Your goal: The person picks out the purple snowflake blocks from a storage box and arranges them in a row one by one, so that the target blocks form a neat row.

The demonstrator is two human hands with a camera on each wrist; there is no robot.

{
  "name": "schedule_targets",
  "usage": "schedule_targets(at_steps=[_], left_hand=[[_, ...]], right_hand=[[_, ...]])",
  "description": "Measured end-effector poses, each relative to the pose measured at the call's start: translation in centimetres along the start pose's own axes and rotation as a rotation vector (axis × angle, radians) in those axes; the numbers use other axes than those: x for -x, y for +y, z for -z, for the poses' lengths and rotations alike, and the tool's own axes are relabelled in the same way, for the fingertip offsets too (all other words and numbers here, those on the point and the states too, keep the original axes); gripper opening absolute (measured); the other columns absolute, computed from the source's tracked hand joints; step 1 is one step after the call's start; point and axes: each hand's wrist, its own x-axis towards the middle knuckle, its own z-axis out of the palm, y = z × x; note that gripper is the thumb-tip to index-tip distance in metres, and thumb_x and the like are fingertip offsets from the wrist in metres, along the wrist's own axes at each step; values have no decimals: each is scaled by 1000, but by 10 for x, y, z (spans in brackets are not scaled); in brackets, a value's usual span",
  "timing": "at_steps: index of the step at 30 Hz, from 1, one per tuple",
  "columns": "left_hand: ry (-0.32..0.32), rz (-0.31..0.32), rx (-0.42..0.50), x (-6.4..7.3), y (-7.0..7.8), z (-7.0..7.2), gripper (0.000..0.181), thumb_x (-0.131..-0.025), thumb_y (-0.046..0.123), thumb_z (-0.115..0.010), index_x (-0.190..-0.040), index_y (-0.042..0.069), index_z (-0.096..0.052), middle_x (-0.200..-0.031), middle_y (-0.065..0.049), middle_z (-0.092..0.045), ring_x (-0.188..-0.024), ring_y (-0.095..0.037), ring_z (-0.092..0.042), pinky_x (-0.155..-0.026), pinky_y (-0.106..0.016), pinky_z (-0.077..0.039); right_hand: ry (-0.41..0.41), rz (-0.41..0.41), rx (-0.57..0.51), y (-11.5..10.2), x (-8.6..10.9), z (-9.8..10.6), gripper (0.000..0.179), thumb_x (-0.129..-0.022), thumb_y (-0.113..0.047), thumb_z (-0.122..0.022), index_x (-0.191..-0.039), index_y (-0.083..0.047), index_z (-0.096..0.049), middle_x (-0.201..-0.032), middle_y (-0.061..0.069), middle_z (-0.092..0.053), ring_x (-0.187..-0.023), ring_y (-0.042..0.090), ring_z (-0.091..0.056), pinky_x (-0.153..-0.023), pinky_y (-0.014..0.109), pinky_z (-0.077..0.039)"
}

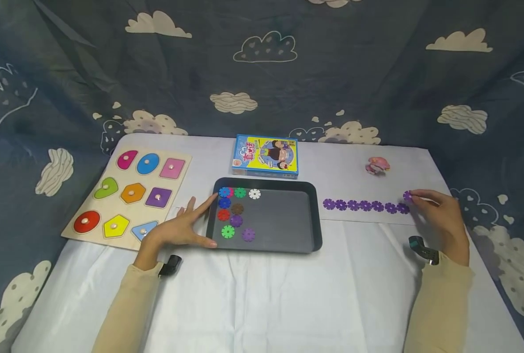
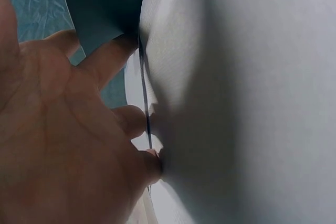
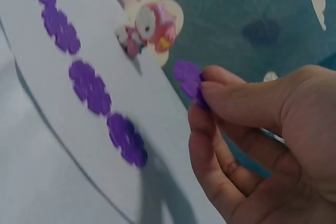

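Note:
My right hand (image 1: 443,215) pinches a purple snowflake disc (image 3: 188,80) between thumb and fingers, held above the right end of a row. That row is made of several purple snowflake discs (image 1: 365,206) lying on a white sheet. My left hand (image 1: 178,228) is spread at the left side of a dark grey tray (image 1: 284,215), thumb and a fingertip at its rim. Snowflake discs in blue, green, white, brown, red and purple lie in the tray's left part; one of them is a white disc (image 1: 255,194). In the left wrist view the tray's wall (image 2: 105,3) rises beside the fingers.
A wooden shape puzzle board (image 1: 125,211) lies left of the tray, partly behind the left hand. Behind the tray is a blue and yellow card box (image 1: 265,156). A small pink figurine (image 1: 378,165) stands beyond the disc row. A patterned dark cloth (image 1: 262,78) hangs behind the table.

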Motion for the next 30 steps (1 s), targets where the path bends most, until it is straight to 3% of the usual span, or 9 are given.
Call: schedule_targets(at_steps=[2, 6, 11, 15, 19, 21, 24, 27, 30], left_hand=[[2, -3, -5, 0, -1, -1, 125, -70, 57, -86, -158, 48, 2, -165, -26, 11, -150, -52, 16, -115, -75, 5], [4, 2, -3, -1, -2, -2, 124, -70, 57, -86, -158, 48, 1, -165, -27, 12, -149, -53, 16, -114, -76, 5], [-5, 5, 1, 0, -1, -2, 124, -69, 59, -85, -158, 49, 1, -165, -27, 13, -149, -53, 16, -114, -76, 5], [-2, -2, 1, 1, 0, 0, 125, -69, 59, -85, -159, 47, 1, -165, -26, 11, -150, -51, 16, -116, -74, 7], [-1, 1, 1, 2, 1, 2, 125, -69, 58, -85, -159, 47, 1, -165, -26, 12, -150, -51, 16, -116, -74, 7], [-3, 9, 9, 2, 1, 1, 124, -69, 57, -86, -158, 48, 1, -165, -26, 14, -149, -53, 17, -115, -74, 7], [-1, 14, 12, 2, 1, 1, 124, -70, 55, -86, -158, 49, 1, -165, -27, 15, -148, -54, 16, -114, -76, 6], [-5, 26, 6, 1, 1, 0, 123, -71, 54, -86, -157, 50, 2, -165, -26, 15, -148, -55, 16, -114, -77, 4], [-8, 35, 3, 1, 1, 1, 123, -71, 55, -86, -157, 51, 2, -165, -25, 16, -148, -56, 15, -113, -78, 3]], right_hand=[[-7, -33, 12, 6, -2, 3, 66, -95, -59, -57, -144, -14, -55, -152, 15, -47, -147, 41, -31, -118, 68, -19], [1, -66, 6, 16, -2, 5, 63, -96, -55, -58, -142, -12, -55, -129, -2, -59, -141, 35, -38, -118, 65, -24], [11, -77, 36, 26, 1, 9, 61, -98, -51, -57, -142, -9, -53, -105, -20, -54, -108, 15, -54, -110, 60, -37], [8, -90, 41, 31, -1, 9, 56, -99, -45, -58, -141, -9, -54, -95, -27, -52, -89, -6, -50, -96, 43, -49], [34, -79, 62, 32, 0, 11, 52, -99, -38, -59, -139, -4, -55, -82, -34, -49, -83, -7, -49, -81, 29, -44], [41, -71, 76, 31, 2, 11, 53, -99, -35, -60, -139, -1, -55, -84, -29, -54, -86, -1, -52, -81, 32, -45], [39, -65, 120, 28, 3, 9, 53, -100, -33, -58, -139, 2, -54, -110, 1, -69, -104, 22, -58, -92, 47, -47], [42, -84, 146, 25, 4, 6, 50, -102, -28, -54, -140, 4, -52, -139, 27, -54, -127, 41, -48, -103, 60, -42], [36, -118, 147, 23, 4, 6, 51, -102, -30, -53, -141, 3, -52, -147, 29, -47, -137, 47, -40, -110, 65, -35]])
